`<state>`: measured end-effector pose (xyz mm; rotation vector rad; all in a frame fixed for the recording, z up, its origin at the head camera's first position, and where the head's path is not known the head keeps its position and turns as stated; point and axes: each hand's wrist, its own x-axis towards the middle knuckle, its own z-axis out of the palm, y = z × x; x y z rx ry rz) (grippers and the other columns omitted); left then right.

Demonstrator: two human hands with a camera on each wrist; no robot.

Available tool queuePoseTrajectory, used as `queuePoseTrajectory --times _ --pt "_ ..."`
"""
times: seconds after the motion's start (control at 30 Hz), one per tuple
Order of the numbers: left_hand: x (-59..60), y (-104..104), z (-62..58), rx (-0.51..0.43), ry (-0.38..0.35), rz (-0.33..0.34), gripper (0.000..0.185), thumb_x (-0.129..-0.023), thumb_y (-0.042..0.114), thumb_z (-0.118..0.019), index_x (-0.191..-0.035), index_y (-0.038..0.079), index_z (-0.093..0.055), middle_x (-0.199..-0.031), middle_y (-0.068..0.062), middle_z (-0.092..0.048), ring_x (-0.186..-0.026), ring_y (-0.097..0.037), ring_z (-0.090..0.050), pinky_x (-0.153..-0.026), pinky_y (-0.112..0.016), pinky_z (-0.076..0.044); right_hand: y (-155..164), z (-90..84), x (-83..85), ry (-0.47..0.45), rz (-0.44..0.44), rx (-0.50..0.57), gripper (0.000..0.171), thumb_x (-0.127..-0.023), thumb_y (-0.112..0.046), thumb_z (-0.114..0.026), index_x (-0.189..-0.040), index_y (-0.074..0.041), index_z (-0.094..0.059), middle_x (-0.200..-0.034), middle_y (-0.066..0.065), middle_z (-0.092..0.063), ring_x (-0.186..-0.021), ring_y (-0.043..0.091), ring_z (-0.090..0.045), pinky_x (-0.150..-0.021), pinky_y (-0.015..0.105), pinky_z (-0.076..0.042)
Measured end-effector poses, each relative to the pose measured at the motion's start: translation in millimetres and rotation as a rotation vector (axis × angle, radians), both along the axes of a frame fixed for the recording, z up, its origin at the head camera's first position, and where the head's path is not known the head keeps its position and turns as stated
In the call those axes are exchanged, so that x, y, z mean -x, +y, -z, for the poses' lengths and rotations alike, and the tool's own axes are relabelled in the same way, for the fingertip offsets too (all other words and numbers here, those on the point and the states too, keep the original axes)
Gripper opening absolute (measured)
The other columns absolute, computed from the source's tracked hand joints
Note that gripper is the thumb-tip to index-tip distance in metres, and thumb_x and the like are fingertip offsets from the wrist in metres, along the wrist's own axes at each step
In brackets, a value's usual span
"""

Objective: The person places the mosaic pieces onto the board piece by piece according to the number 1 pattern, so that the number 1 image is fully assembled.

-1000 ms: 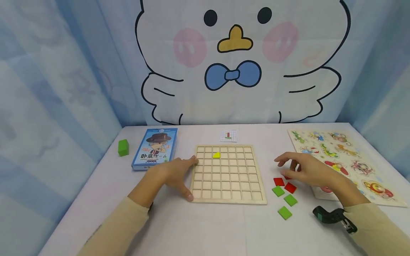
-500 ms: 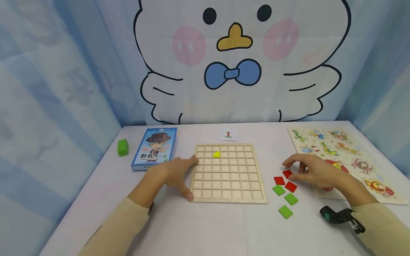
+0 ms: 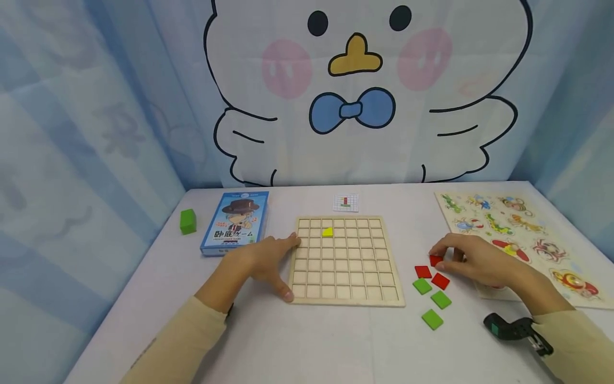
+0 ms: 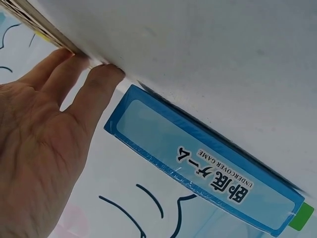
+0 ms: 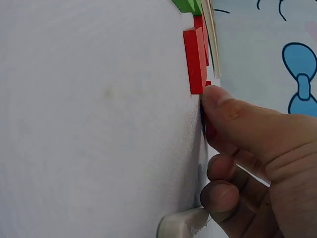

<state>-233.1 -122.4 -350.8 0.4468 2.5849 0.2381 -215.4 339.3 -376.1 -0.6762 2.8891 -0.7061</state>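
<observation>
My left hand (image 3: 268, 265) lies at the left edge of a wooden grid board (image 3: 356, 305), thumb at the near corner and fingers spread farther up that side. One yellow piece (image 3: 328, 232) with a cut corner sits in an upper cell of the board. Right of the board, my right hand (image 3: 479, 261) pinches a red square tile (image 3: 435, 260) between thumb and index finger, low over the table. In the right wrist view the thumb covers most of it. Two other red tiles (image 3: 440, 281) and several green tiles (image 3: 441, 300) lie just nearer.
A blue game box (image 3: 236, 224) and a green block (image 3: 188, 221) stand to the left. Behind the board is a small pattern card (image 3: 345, 202). A board with animal pictures (image 3: 520, 224) lies partly beneath my right hand. A printed curtain (image 3: 350, 154) hangs behind the table.
My right hand has shifted slightly right, and its thumb and index finger have closed on the farthest red tile. My left hand stays at the board's edge.
</observation>
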Motion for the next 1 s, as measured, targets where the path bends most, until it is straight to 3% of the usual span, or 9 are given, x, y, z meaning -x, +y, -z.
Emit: queuePoseTrajectory --times 0.23,0.53,0.83,1.0 --pt "-0.5 0 -3.7 0.000 0.019 0.017 0.130 -0.059 0.057 -0.096 -0.165 0.030 -0.024 -0.171 0.001 -0.023 -0.156 -0.038 -0.022 -0.122 -0.058 -0.028 -6 -6.4 0.5 0.023 -0.007 0.033 0.037 -0.096 -0.034 -0.074 -0.131 -0.022 -0.067 -0.109 -0.006 -0.062 -0.078 0.009 -0.053 -0.064 0.022 -0.044" --pt "1.4 -2 -6.5 0.005 0.026 0.023 0.130 -0.059 0.059 -0.095 -0.164 0.029 -0.026 -0.172 0.002 -0.021 -0.156 -0.038 -0.023 -0.121 -0.058 -0.029 -18 -10.0 9.8 0.127 -0.079 0.184 0.037 -0.097 -0.011 -0.071 -0.133 -0.015 -0.064 -0.114 0.000 -0.062 -0.076 0.009 -0.055 -0.062 0.022 -0.048" --pt "-0.3 -7 -5.8 -0.006 0.025 0.027 0.128 -0.059 0.058 -0.096 -0.163 0.028 -0.028 -0.172 0.003 -0.019 -0.155 -0.040 -0.023 -0.121 -0.059 -0.029 -40 -19.4 22.2 0.093 -0.081 0.279 0.033 -0.101 -0.012 -0.067 -0.133 -0.016 -0.063 -0.123 0.004 -0.062 -0.077 0.022 -0.062 -0.063 0.025 -0.054" --pt "-1.3 -2 -0.1 -0.023 0.029 0.036 0.126 -0.060 0.057 -0.096 -0.163 0.028 -0.030 -0.172 0.004 -0.020 -0.155 -0.039 -0.024 -0.122 -0.058 -0.028 -43 -21.7 29.7 0.110 -0.105 0.402 0.032 -0.102 -0.007 -0.063 -0.134 -0.011 -0.061 -0.125 0.011 -0.062 -0.080 0.025 -0.064 -0.065 0.028 -0.055"
